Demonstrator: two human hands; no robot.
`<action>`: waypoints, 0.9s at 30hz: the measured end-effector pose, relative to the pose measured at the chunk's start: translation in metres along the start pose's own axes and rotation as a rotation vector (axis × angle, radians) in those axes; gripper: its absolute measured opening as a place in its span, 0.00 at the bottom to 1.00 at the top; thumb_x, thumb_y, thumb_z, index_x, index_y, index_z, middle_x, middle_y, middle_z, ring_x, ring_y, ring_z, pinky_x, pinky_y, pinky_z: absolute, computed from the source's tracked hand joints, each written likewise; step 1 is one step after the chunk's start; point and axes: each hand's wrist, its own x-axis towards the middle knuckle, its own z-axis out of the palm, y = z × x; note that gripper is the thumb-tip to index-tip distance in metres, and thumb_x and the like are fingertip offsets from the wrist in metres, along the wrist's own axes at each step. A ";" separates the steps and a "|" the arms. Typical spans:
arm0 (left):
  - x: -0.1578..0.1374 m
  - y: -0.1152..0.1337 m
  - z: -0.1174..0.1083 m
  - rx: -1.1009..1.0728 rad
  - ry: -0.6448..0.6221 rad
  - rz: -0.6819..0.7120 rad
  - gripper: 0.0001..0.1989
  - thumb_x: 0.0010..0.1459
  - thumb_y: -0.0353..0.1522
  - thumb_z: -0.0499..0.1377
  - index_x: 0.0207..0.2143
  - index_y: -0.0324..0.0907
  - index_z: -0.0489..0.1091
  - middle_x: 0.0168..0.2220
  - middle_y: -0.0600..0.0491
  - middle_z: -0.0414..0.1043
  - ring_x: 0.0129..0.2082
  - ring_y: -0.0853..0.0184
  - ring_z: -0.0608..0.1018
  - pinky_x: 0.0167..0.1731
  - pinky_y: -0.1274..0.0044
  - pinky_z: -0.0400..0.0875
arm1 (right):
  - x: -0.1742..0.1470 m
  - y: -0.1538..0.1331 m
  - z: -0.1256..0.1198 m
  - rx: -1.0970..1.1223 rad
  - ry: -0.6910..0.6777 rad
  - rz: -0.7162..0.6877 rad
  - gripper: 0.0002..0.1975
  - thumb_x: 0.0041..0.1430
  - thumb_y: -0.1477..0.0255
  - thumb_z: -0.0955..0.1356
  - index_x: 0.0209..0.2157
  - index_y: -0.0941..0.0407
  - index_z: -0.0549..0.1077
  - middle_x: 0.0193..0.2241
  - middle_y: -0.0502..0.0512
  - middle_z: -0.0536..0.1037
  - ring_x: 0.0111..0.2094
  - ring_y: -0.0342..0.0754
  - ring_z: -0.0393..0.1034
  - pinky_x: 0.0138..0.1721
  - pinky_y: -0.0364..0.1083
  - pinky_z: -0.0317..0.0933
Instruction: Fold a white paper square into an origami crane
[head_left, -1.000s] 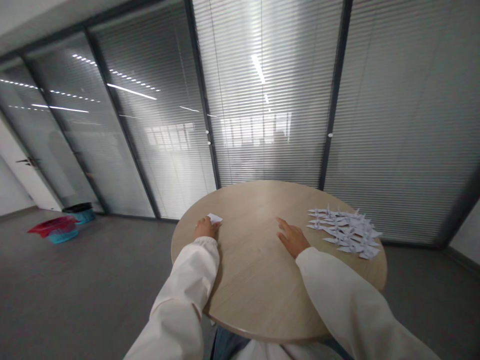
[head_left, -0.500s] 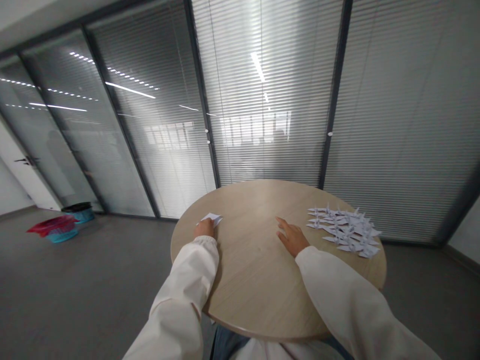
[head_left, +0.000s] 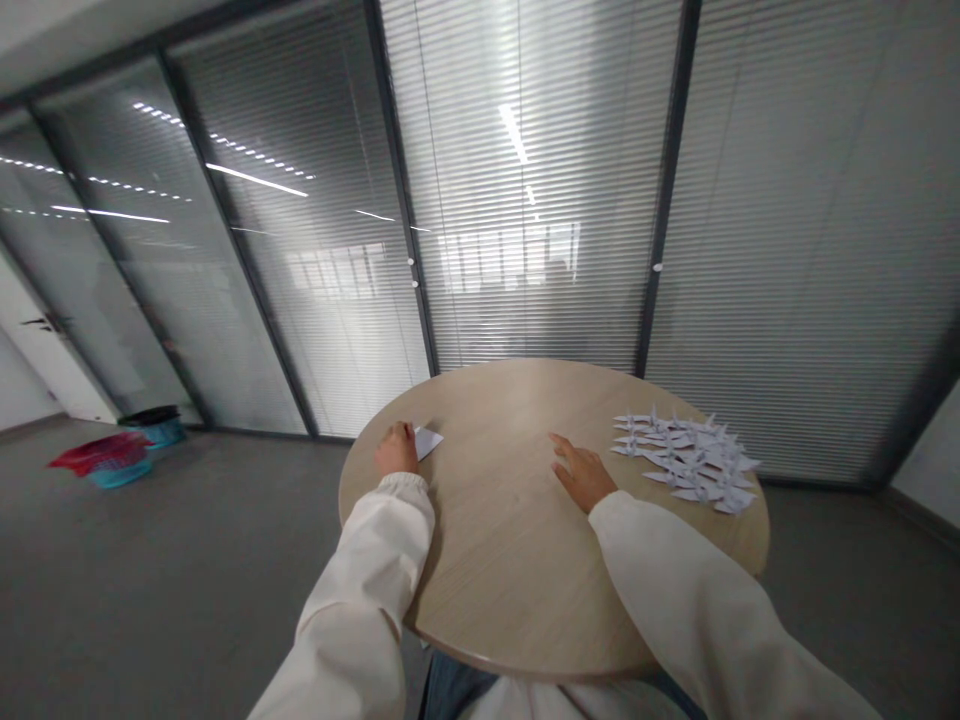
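My left hand [head_left: 397, 450] is at the left side of the round wooden table [head_left: 510, 560], its fingers curled in. Beside it a piece of white paper [head_left: 428, 442] lies on the tabletop, partly covered by the hand. Whatever the curled fingers hold, if anything, is hidden. My right hand [head_left: 583, 475] rests on the table right of the middle, fingers stretched out and apart, holding nothing. Farther right, several folded white paper cranes [head_left: 690, 460] stand close together in rows near the table's edge.
Behind the table stands a glass partition with blinds [head_left: 532, 320] in dark frames. On the floor to the left are a blue basket with a red bag [head_left: 112, 458] and another blue basket with a black liner [head_left: 159, 428]. A white door [head_left: 52, 350] is at the far left.
My left hand has shifted slightly up and left, its fingers now curled at the edge of the paper and covering part of it. The right hand has stayed put.
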 end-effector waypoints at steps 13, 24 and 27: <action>0.003 0.022 0.008 -0.759 -0.105 -0.013 0.15 0.52 0.39 0.49 0.28 0.38 0.69 0.27 0.52 0.71 0.28 0.68 0.73 0.27 0.80 0.65 | 0.006 -0.003 0.001 0.049 0.077 -0.104 0.25 0.54 0.74 0.59 0.55 0.55 0.53 0.47 0.57 0.68 0.48 0.48 0.60 0.49 0.51 0.52; -0.035 0.070 0.007 -1.407 -0.749 -0.121 0.13 0.46 0.40 0.56 0.26 0.37 0.66 0.25 0.53 0.69 0.26 0.70 0.72 0.26 0.79 0.69 | 0.009 -0.039 -0.017 0.034 0.143 -0.247 0.30 0.47 0.75 0.66 0.53 0.47 0.57 0.57 0.52 0.52 0.57 0.51 0.45 0.53 0.55 0.47; -0.044 0.079 0.001 -1.490 -0.806 -0.119 0.14 0.43 0.40 0.58 0.24 0.37 0.66 0.22 0.54 0.68 0.23 0.72 0.70 0.24 0.80 0.68 | 0.010 -0.046 -0.021 0.019 0.154 -0.277 0.28 0.47 0.74 0.67 0.51 0.47 0.60 0.57 0.51 0.53 0.57 0.52 0.44 0.53 0.55 0.46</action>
